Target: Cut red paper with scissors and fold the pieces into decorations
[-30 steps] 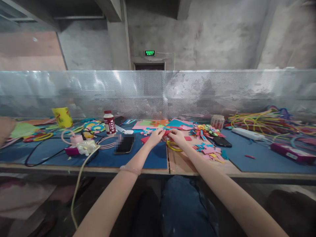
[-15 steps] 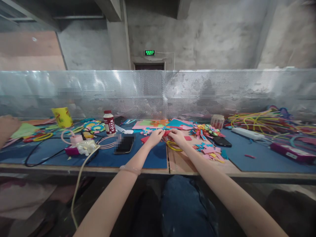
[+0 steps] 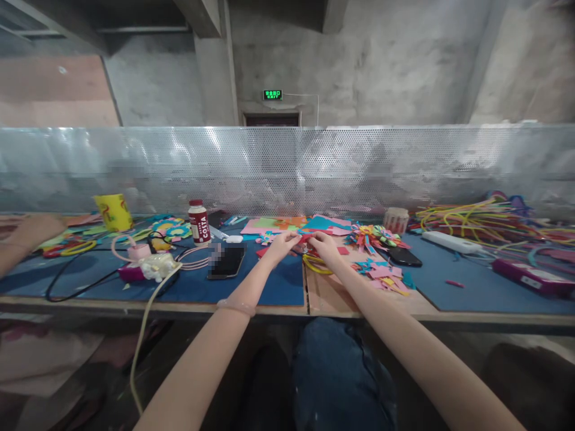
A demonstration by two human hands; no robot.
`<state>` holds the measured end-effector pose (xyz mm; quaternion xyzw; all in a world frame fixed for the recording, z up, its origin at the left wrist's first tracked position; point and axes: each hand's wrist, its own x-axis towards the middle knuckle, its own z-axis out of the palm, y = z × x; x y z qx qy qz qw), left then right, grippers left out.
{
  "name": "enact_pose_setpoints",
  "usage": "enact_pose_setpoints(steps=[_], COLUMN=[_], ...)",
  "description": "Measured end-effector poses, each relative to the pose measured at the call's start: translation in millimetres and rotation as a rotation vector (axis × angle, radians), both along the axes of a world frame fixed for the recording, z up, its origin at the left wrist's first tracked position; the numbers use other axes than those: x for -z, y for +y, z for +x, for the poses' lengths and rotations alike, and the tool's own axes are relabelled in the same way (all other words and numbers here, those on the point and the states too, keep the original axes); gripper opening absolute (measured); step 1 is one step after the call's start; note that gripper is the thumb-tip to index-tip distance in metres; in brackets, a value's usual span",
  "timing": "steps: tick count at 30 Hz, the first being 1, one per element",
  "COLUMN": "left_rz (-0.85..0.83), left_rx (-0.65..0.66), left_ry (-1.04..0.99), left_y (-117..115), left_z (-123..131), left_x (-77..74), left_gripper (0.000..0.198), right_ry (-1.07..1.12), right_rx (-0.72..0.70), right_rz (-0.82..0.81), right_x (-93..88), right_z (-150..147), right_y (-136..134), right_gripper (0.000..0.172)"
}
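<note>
Over the desk (image 3: 332,300), the left hand (image 3: 283,245) and right hand (image 3: 325,246) pinch a small red piece (image 3: 306,238) between their fingertips, near some yellow loops (image 3: 317,265). I see pink and blue paper scraps (image 3: 385,273) to their right, and a capped bottle (image 3: 199,224) standing upright, well apart, leftward.

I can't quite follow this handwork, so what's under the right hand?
Part of a yellow coil shows beneath the right hand, over the tan board. Whatever lies directly under the hand is covered.
</note>
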<state>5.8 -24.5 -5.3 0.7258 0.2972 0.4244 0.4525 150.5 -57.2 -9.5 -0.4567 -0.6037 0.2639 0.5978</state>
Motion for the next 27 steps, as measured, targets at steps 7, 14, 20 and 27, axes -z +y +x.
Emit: enact_pose_setpoints(steps=[7,14,20,27], left_rz=[-0.025,0.055,0.114,0.147], left_rx=[0.024,-0.013,-0.061,-0.083], left_ry=[-0.037,-0.083,-0.079,-0.085], left_y=[-1,-6,2,7], left_z=[0,1,1,0], left_x=[-1.8,-6.3,-1.5,0.1], left_gripper=[0.033,0.037,0.039,0.041], right_ry=[-0.005,0.04,0.024,0.024], right_rx=[-0.025,0.016,0.027,0.006], right_rz=[0.006,-0.024,-0.004,-0.011], right_x=[0.6,2.1,3.0,2.6], right_z=[1,2,1,0], right_y=[0,2,2,0], right_gripper=[0.019,0.014,0.014,0.014])
